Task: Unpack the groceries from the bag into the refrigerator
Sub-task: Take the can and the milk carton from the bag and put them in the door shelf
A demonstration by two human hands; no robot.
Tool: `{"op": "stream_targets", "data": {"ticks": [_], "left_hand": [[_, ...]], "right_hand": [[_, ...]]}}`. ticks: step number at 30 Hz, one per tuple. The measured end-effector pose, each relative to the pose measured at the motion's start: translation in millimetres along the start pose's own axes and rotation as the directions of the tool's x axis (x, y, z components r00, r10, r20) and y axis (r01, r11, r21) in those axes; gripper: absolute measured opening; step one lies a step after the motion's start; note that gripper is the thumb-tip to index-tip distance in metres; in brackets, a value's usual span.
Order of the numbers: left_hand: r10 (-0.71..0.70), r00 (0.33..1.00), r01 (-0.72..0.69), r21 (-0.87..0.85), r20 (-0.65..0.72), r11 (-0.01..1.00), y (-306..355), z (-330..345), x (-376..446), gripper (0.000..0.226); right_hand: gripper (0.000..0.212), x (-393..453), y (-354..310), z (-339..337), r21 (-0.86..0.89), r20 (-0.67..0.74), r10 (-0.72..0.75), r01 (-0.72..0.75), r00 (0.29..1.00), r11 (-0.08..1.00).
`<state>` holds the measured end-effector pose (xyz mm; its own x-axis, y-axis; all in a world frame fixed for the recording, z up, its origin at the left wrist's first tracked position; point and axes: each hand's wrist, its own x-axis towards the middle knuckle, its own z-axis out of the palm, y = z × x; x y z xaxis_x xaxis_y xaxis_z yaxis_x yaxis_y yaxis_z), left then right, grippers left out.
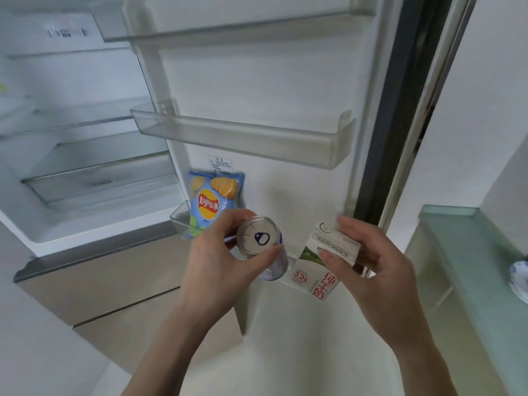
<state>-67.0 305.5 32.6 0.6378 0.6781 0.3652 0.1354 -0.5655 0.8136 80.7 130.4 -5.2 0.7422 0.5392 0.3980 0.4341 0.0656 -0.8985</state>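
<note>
Two bare forearms reach forward from the bottom of the view toward an open refrigerator door. The left hand (pixel 225 261) wraps its fingers and thumb around a silver aluminium drink can with a blue pull tab (pixel 257 238), held upright with its top facing the camera. To the right of it, well apart, the right hand (pixel 368 258) grips the top of a white and green milk carton with red lettering (pixel 317 270); the carton's base appears to be at or inside the lowest clear plastic door bin (pixel 178 221), though the bin's rim there is mostly hidden. Just beyond the can, up and to its left, a light blue bag of potato chips (pixel 213 201) already stands in that same bin. Above both hands, a clear middle door shelf (pixel 243 135) sits empty, and the white fridge interior (pixel 85 167) lies farther left.

The step looks like shelving both drinks. Next, each should be lowered upright beside the chips, then let go.
</note>
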Motion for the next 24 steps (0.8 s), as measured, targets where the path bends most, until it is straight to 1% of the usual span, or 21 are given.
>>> {"op": "stream_targets", "data": {"ticks": [3,7,11,15,22,24], "left_hand": [[0.018,1.0,-0.018,0.011,0.004,1.0,-11,-2,29,0.042],[0.03,0.999,-0.029,-0.015,0.025,0.999,-27,1,57,0.043],[0.041,0.997,-0.04,-0.018,0.063,0.999,-45,4,76,0.045],[0.058,0.988,-0.056,-0.015,0.142,0.998,-64,12,94,0.049],[0.121,0.951,-0.118,-0.029,0.286,0.993,-92,23,117,0.055],[0.129,0.939,-0.118,-0.053,0.318,0.992,-98,28,122,0.054]], "right_hand": [[0.048,25,8,19,-0.014,-0.027,-0.028,0.027,0.999,1.0],[0.055,47,21,38,-0.05,-0.063,-0.049,0.046,0.997,0.998],[0.055,63,27,47,-0.116,0.003,-0.034,0.034,0.999,0.993],[0.056,70,40,57,-0.199,0.07,-0.005,0.019,0.998,0.98],[0.05,63,59,70,-0.335,0.095,0.065,-0.03,0.993,0.942],[0.049,64,62,69,-0.333,0.095,0.118,-0.08,0.988,0.94]]}}
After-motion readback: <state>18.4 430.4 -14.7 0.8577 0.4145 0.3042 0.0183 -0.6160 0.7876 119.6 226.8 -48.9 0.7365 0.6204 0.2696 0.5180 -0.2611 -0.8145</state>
